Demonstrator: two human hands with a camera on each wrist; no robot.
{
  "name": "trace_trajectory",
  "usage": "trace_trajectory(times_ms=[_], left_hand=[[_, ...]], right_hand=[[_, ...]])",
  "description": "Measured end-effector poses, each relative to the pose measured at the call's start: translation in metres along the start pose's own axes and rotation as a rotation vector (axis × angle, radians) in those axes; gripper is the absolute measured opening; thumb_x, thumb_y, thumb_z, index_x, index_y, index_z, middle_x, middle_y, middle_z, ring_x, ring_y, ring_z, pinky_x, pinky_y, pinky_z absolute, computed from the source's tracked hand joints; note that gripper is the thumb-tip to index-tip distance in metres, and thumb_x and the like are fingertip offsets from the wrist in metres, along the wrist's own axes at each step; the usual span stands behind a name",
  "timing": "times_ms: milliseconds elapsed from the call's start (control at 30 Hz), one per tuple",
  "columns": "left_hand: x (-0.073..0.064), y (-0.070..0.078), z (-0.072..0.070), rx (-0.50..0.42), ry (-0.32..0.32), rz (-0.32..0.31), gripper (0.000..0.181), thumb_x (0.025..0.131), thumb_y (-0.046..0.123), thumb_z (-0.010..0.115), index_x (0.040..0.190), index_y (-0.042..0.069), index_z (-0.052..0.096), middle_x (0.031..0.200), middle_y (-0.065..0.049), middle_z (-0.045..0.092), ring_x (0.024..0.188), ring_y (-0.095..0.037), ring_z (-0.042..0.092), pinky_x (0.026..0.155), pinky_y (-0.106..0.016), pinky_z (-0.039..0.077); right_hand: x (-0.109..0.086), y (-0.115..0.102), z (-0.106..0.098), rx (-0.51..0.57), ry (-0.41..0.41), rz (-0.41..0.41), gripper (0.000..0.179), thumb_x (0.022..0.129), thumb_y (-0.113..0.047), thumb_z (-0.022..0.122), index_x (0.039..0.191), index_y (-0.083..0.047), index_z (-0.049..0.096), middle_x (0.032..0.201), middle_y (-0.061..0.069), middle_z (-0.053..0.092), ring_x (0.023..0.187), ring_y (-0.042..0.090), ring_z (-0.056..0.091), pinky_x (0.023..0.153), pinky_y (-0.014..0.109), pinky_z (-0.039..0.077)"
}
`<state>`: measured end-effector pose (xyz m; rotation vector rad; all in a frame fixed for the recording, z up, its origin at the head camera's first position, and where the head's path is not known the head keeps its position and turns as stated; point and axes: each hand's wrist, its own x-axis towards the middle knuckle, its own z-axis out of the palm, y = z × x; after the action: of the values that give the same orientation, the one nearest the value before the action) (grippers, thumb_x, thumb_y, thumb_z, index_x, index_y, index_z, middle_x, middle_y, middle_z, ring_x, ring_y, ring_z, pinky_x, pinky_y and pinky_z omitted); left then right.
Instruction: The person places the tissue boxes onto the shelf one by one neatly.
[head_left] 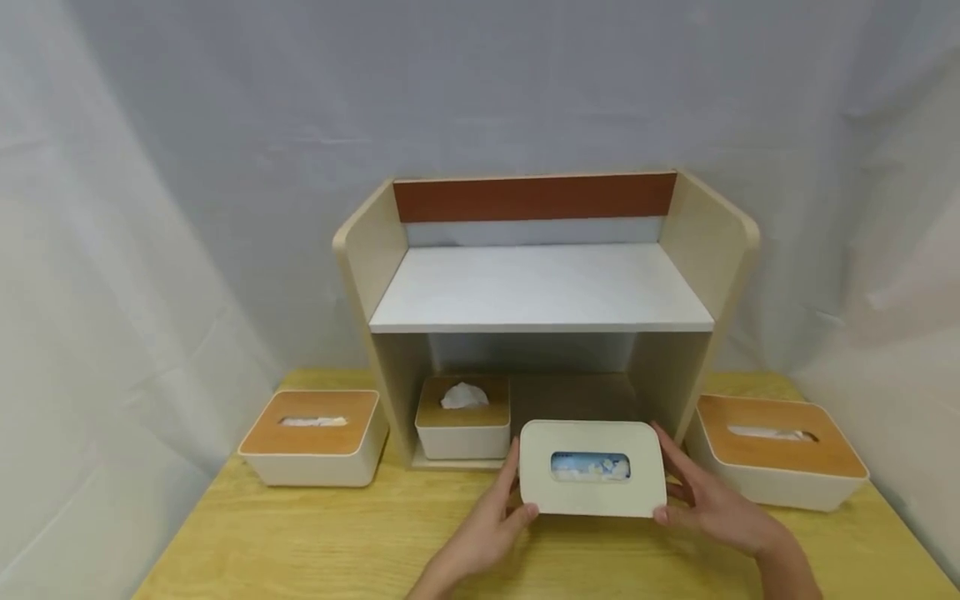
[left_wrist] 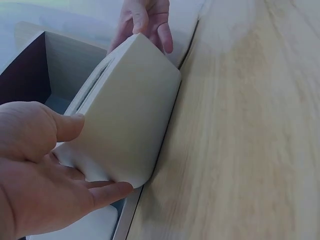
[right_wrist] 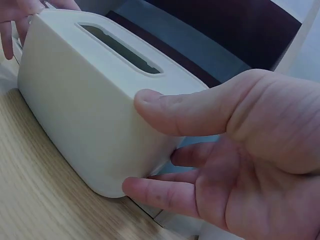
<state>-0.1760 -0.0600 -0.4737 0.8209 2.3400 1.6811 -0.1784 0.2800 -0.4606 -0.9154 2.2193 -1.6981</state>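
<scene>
Both hands hold a cream tissue box (head_left: 536,467) by its two short ends, at the front of the shelf unit's lower compartment. My left hand (head_left: 483,529) has its thumb on the top edge and its fingers along the left end. At the opposite end my right hand (head_left: 712,504) grips in the same way. The box's top is tilted toward me, and blue packaging shows through its oval slot. In the left wrist view the long side of the box (left_wrist: 132,107) leans close over the shelf's front edge. The right wrist view shows the slot in the box top (right_wrist: 65,75).
A shelf unit (head_left: 540,287) with a white upper board stands at the back. Inside its lower left sits a small wood-lidded tissue box (head_left: 462,442). Wood-lidded tissue boxes stand left (head_left: 307,471) and right (head_left: 780,483) of the unit on the wooden table (head_left: 300,542).
</scene>
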Motion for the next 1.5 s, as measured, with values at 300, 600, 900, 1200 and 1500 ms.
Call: trace_trajectory(times_ms=[300, 600, 900, 1200, 1500], left_hand=[[0.016, 0.001, 0.0, 0.035, 0.063, -0.007, 0.073, 0.103, 0.014, 0.051, 0.156, -0.006, 0.005, 0.162, -0.026, 0.008, 0.146, -0.039, 0.023, 0.114, -0.053, 0.026], [0.012, 0.004, -0.001, 0.037, 0.111, -0.072, 0.069, 0.102, 0.018, 0.056, 0.155, -0.007, 0.018, 0.151, -0.033, 0.033, 0.13, -0.043, 0.048, 0.102, -0.049, 0.047], [0.011, 0.008, 0.001, 0.056, 0.18, -0.144, 0.06, 0.101, 0.024, 0.057, 0.145, -0.01, 0.035, 0.132, -0.029, 0.054, 0.116, -0.039, 0.057, 0.092, -0.05, 0.053], [0.012, 0.006, -0.001, 0.023, 0.137, -0.146, 0.062, 0.098, 0.015, 0.06, 0.147, -0.009, 0.031, 0.135, -0.032, 0.049, 0.102, -0.035, 0.064, 0.083, -0.037, 0.057], [0.011, 0.011, 0.002, -0.043, 0.138, -0.157, 0.068, 0.097, 0.012, 0.061, 0.15, -0.009, 0.023, 0.14, -0.036, 0.041, 0.113, -0.04, 0.061, 0.088, -0.041, 0.056]], right_hand=[[0.003, 0.002, -0.001, 0.054, 0.037, 0.113, 0.089, 0.099, -0.003, 0.057, 0.158, -0.011, -0.009, 0.156, 0.038, -0.01, 0.118, -0.007, 0.051, 0.089, 0.029, 0.055], [0.001, -0.002, 0.0, 0.005, 0.081, 0.227, 0.084, 0.101, -0.012, 0.057, 0.159, -0.007, -0.003, 0.149, 0.046, 0.022, 0.119, 0.037, 0.058, 0.08, 0.043, 0.059], [0.009, -0.014, 0.003, -0.023, 0.161, 0.337, 0.079, 0.1, -0.017, 0.059, 0.154, 0.009, 0.008, 0.13, 0.042, 0.051, 0.108, 0.044, 0.064, 0.077, 0.048, 0.059], [0.01, -0.018, 0.003, -0.001, 0.205, 0.351, 0.074, 0.099, -0.016, 0.061, 0.151, 0.012, 0.016, 0.129, 0.039, 0.053, 0.11, 0.042, 0.063, 0.078, 0.047, 0.059], [0.013, -0.026, 0.008, -0.033, 0.296, 0.413, 0.067, 0.098, -0.019, 0.063, 0.147, 0.012, 0.029, 0.128, 0.034, 0.056, 0.111, 0.041, 0.062, 0.076, 0.045, 0.06]])
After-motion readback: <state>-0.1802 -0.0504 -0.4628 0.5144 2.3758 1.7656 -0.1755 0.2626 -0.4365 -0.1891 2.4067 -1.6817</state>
